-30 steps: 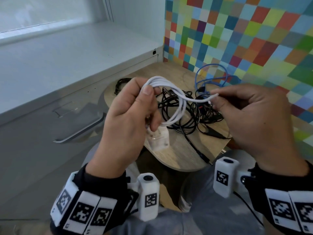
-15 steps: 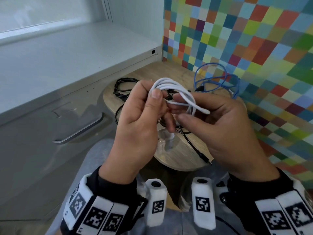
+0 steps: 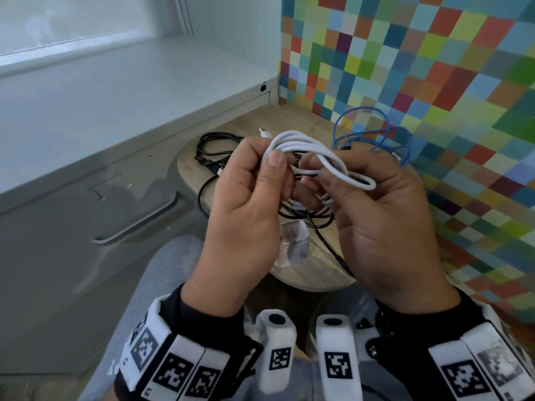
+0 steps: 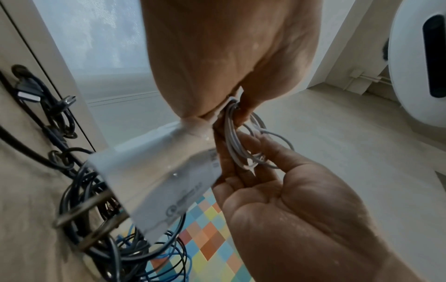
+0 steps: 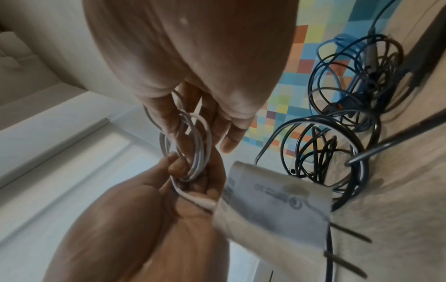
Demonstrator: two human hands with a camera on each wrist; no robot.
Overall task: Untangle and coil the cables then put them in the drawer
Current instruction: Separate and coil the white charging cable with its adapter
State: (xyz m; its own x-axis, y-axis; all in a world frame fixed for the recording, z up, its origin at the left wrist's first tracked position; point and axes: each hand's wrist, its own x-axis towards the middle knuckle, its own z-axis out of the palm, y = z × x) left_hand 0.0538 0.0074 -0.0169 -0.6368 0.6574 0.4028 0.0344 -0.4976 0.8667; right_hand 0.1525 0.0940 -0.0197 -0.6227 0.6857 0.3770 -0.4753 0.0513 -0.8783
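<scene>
The grey metal cabinet drawer (image 3: 86,215) with its bar handle is closed, so the person would need a free hand to open it; letting go of the bundle for that could let the loops spring apart. On the rounded pale wooden tabletop (image 3: 312,264) a heap of tangled black cables (image 3: 215,157) and a thin blue cable (image 3: 373,134) lie uncoiled; how they interlock cannot be made out behind the hands. The left hand (image 3: 246,215) pinches the white charging cable coil (image 3: 307,146) between thumb and curled fingers, above the table. The right hand (image 3: 385,224) holds the coil's last loop in curled fingers; a loose wrap there would probably slip off. The white plug-in charger block (image 4: 154,183) dangles below, and its weight may drag the turns loose. Its prongs are blurred.
</scene>
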